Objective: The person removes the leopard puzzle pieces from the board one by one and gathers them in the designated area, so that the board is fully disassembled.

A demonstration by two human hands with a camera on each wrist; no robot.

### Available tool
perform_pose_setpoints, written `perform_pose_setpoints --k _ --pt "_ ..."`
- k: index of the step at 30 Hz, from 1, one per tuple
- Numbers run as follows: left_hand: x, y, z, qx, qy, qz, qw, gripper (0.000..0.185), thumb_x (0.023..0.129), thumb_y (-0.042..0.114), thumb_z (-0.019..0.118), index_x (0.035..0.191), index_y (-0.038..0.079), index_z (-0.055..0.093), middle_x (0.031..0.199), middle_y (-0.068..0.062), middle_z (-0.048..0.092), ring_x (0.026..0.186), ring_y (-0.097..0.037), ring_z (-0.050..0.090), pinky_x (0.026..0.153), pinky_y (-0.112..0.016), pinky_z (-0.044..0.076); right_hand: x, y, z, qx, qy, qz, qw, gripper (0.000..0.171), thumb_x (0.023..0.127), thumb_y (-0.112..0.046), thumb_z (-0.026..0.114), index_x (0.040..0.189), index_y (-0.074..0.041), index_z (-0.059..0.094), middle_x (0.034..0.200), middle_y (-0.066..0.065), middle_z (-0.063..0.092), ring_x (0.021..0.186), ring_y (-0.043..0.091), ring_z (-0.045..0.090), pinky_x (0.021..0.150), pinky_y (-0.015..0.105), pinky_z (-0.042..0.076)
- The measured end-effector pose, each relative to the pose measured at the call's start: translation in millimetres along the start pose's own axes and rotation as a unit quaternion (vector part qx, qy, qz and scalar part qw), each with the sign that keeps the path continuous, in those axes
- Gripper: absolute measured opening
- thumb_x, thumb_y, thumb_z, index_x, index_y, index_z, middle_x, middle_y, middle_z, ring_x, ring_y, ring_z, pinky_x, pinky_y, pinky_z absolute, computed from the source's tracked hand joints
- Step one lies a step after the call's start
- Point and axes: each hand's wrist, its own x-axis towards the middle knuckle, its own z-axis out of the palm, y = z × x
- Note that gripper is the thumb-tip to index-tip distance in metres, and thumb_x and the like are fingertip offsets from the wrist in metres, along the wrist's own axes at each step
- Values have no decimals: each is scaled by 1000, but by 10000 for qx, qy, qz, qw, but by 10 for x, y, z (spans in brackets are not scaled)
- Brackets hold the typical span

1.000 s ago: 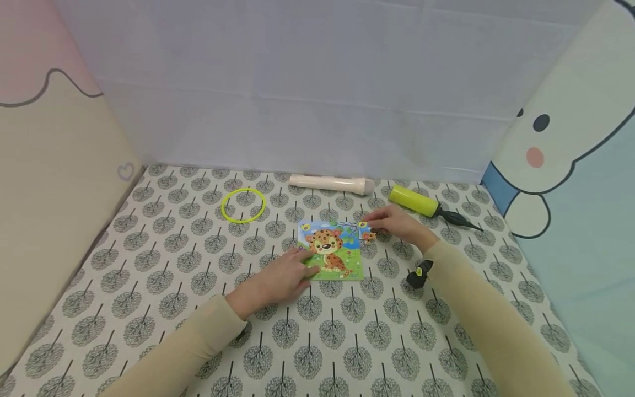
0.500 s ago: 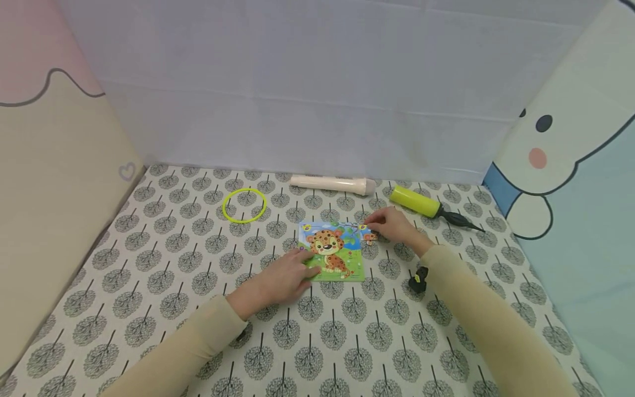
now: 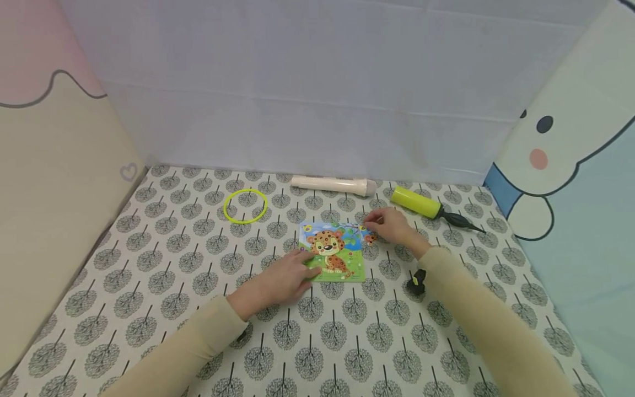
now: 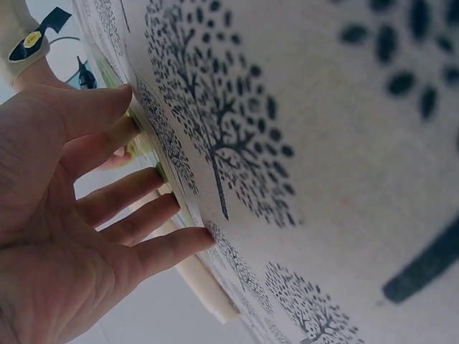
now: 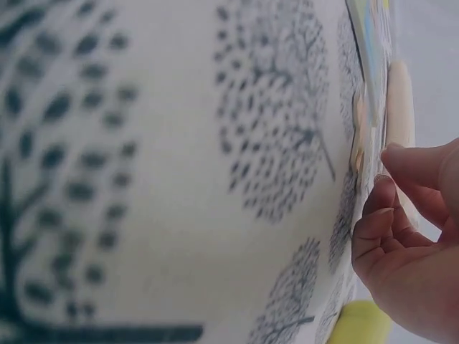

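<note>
The board (image 3: 334,259), printed with a spotted cub on grass, lay flat on the surface (image 3: 347,342), close to its middle. A small card (image 3: 368,237) in matching colours sat at the board's two o'clock, just beside its edge; from overhead, whether the two touched could not be told.

The left hand (image 3: 288,277) came in from eight o'clock, its thumb and fingers spread well apart, with fingertips resting on the board's lower left part. It gripped nothing. The right hand (image 3: 392,225) reached in from four o'clock, thumb and forefinger drawn together in a pinch at the card's far edge and the other fingers curled under.

Farther out, a white tube (image 3: 327,184) lay at the board's twelve o'clock. A yellow pump (image 3: 414,202) with a dark tip lay at two o'clock, beyond the right hand, and a thin yellow ring (image 3: 240,222) lay flat at ten.
</note>
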Motion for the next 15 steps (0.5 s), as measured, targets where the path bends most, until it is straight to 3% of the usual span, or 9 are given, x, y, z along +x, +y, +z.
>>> perform_pose_setpoints --k 8,15 --pt "15 -7 12 69 7 -34 10000 41 91 23 64 130 11 60 140 -21 43 127 -39 40 108 -48 27 77 -258 125 -69 -48 -372 9993 18 92 -19 66 104 -7 70 92 2 67 75 15 61 70 33 52" --pt "10 0 6 -66 -62 -112 9999 40 93 23 62 130 10 60 138 -21 45 127 -38 40 108 -47 28 133 -466 259 -231 -313 -840 9957 24 89 -20 69 107 -4 71 92 2 68 78 14 59 73 32 50"
